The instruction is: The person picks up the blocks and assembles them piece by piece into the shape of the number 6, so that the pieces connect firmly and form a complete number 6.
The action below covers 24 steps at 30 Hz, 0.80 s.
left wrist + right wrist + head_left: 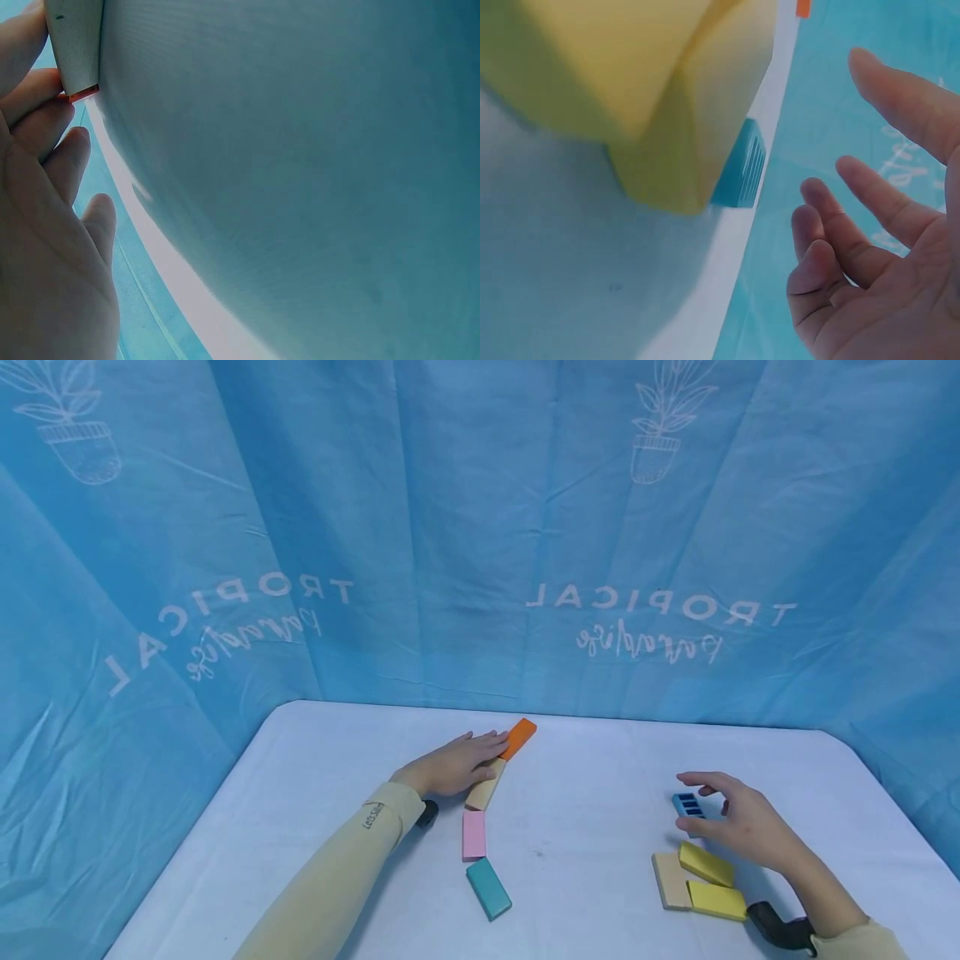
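Note:
A line of flat blocks runs down the table's middle: orange block, wooden block, pink block and teal block. My left hand rests at the orange and wooden blocks, its fingers stretched out and thumb over the wooden one. In the left wrist view, fingers of that hand lie beside the wooden block. Over a blue block with dark slots hovers my right hand, thumb and fingers spread apart. The right wrist view shows a gap between hand and blue block.
Near the right hand lie a wooden block and two yellow blocks, one farther and one nearer. All stand on a white table. A blue printed curtain hangs behind its far edge.

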Motion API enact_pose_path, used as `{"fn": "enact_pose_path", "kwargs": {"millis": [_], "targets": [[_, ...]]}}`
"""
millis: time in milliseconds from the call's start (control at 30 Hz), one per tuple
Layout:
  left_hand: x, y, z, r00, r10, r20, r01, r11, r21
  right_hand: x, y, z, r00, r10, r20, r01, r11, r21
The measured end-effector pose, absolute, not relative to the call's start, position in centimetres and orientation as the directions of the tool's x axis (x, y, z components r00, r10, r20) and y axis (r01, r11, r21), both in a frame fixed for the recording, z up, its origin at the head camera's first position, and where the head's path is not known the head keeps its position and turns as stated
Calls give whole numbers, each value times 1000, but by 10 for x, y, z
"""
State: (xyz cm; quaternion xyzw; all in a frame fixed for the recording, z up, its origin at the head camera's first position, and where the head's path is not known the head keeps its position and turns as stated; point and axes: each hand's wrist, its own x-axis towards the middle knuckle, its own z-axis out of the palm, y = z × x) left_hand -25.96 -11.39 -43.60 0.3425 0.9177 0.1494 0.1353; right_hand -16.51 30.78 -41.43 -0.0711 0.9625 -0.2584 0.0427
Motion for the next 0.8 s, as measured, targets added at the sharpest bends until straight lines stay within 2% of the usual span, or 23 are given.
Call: {"fn": "enact_pose_path", "kwargs": {"millis": [400, 800], "targets": [[-261, -114, -438, -725, 673, -148, 595, 720, 358, -176, 320, -420, -974, -112, -199, -2, 876, -483], [-258, -115, -435, -724, 675, -141, 596, 715, 366, -182, 327, -423, -961, -155, -230, -29, 882, -471]]}}
